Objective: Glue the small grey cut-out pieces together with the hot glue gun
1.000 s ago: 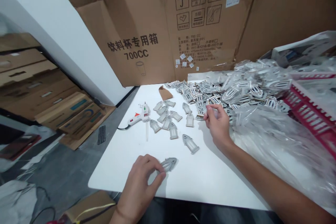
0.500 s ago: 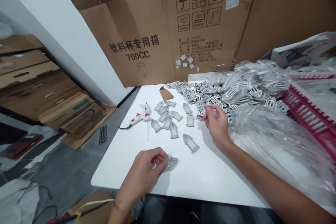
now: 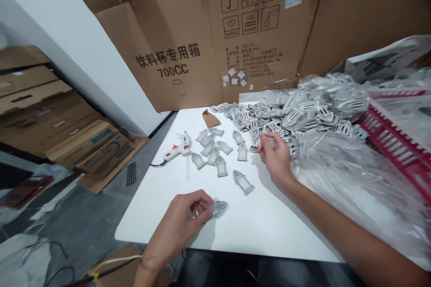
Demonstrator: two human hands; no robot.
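Observation:
My left hand (image 3: 188, 213) is closed near the table's front edge, thumb and fingers pinching a small grey arched window-shaped piece (image 3: 221, 209). The pointed end of that piece sticks out to the right, and my fingers cover the rest. At the edge of the heap, my right hand (image 3: 278, 159) is pinched shut with something pale and translucent at the fingertips, too small to make out. Between the hands a single arched piece with a whitish panel (image 3: 243, 182) lies flat. Several similar pieces (image 3: 221, 167) lie in a loose group beyond it.
A white glue gun (image 3: 178, 149) lies left of the group, its cord running off the table (image 3: 161, 219). A heap of arched pieces (image 3: 266, 114), plastic bags (image 3: 350, 179) and a magenta basket (image 3: 393, 134) fill the right side. A large cardboard box (image 3: 188, 22) stands behind.
The view has shifted slightly, moving the scene a little to the left. Both hands keep nearly the same pose and place, each still pinched.

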